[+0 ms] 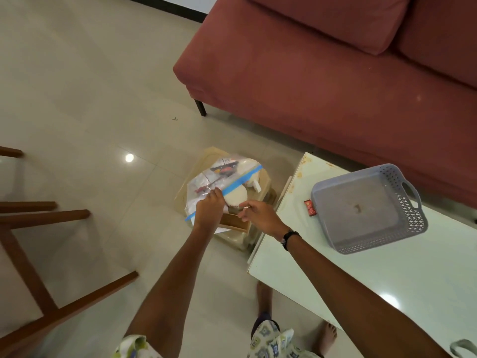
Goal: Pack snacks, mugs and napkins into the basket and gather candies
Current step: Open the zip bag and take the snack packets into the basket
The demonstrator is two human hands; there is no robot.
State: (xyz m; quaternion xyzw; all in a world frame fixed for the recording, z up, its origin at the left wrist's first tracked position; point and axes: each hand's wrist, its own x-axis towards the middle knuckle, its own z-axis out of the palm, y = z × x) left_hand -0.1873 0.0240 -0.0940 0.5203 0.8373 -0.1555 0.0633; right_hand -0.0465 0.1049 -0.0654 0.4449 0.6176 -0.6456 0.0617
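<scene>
A clear zip bag [206, 182] with a blue seal strip lies on a low beige stool [263, 182] left of the table. Snack packets and white mugs show through it. My left hand [209, 207] pinches the bag at its blue strip. My right hand [258, 215] hovers just right of it, fingers curled near a white mug [236, 196]; whether it grips the bag I cannot tell. The grey perforated basket [402, 202] stands on the white table [361, 280], with nothing but a small brown scrap inside. A small red packet [309, 208] lies beside the basket's left wall.
A dark red sofa [335, 73] runs behind the table. Wooden chair legs [38, 254] stand at the left on the tiled floor. My bare feet show at the bottom by the table edge. A small wooden box [233, 223] sits under the bag.
</scene>
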